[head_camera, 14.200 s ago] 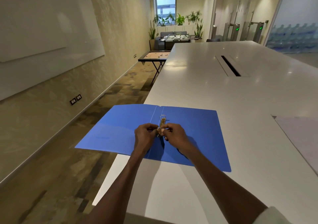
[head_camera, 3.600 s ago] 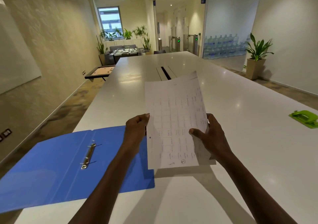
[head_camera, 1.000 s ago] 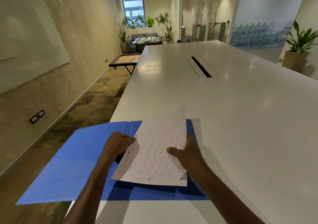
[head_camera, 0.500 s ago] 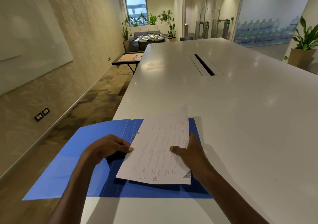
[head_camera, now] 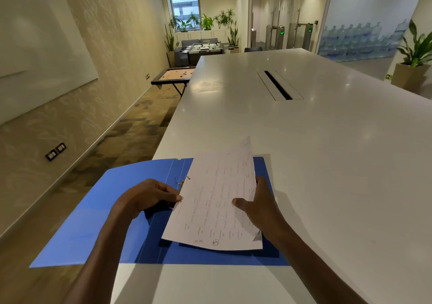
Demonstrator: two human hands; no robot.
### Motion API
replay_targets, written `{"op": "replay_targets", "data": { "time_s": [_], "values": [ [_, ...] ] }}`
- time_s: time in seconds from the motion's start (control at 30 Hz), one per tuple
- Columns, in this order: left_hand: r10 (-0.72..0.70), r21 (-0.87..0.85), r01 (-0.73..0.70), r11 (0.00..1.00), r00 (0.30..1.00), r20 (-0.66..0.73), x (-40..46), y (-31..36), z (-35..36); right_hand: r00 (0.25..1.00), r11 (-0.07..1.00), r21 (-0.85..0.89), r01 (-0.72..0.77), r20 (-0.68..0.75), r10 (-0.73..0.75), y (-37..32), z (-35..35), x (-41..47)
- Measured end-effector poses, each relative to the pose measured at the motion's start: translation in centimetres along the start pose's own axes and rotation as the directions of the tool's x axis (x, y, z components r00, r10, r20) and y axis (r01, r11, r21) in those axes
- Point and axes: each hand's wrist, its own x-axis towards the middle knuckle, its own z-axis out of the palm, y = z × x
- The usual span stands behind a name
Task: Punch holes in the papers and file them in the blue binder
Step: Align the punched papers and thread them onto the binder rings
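Observation:
The blue binder (head_camera: 98,215) lies open at the near left corner of the white table (head_camera: 327,151), its left cover hanging past the table edge. Its metal rings (head_camera: 181,182) stand at the spine. A printed sheet of paper (head_camera: 217,201) is held tilted over the right cover, its left edge at the rings. My left hand (head_camera: 149,196) pinches that left edge beside the rings. My right hand (head_camera: 257,205) grips the sheet's right side, thumb on top. The lower ring is hidden by my left hand and the paper.
A long cable slot (head_camera: 278,85) runs down the table's middle. Beyond the table's left edge is floor, with a low game board (head_camera: 175,76) on a stand and a foosball table (head_camera: 205,48) further back. A potted plant (head_camera: 413,63) stands at right.
Both hands brought the sheet from mid-air down over the open binder. In the last second the left hand slid along the paper's left edge towards the rings.

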Motion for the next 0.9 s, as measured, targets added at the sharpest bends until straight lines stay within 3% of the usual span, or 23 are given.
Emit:
{"op": "replay_targets", "data": {
  "time_s": [0.4, 0.63, 0.73, 0.9],
  "values": [
    [-0.012, 0.176, 0.028, 0.984, 0.996, -0.091, 0.7, 1.4, 0.4, 0.997, 0.987, -0.145, 0.071, -0.033, -0.077, -0.1, -0.2, 0.2],
    [0.029, 0.215, 0.012, 0.977, 0.981, -0.189, 1.9, 1.2, 0.8, 0.999, 0.983, -0.183, -0.032, -0.031, 0.027, 0.8, -0.5, 0.5],
    [0.08, 0.272, -0.007, 0.962, 0.963, -0.257, 2.1, 0.9, 1.1, 0.998, 0.96, -0.274, -0.057, -0.034, 0.049, 1.2, -0.6, 0.8],
    [0.094, 0.338, -0.004, 0.941, 0.964, -0.25, 2.0, 1.1, 1.3, 0.995, 0.878, -0.477, -0.045, -0.097, -0.001, 2.5, -1.2, 1.9]
  ]
}}
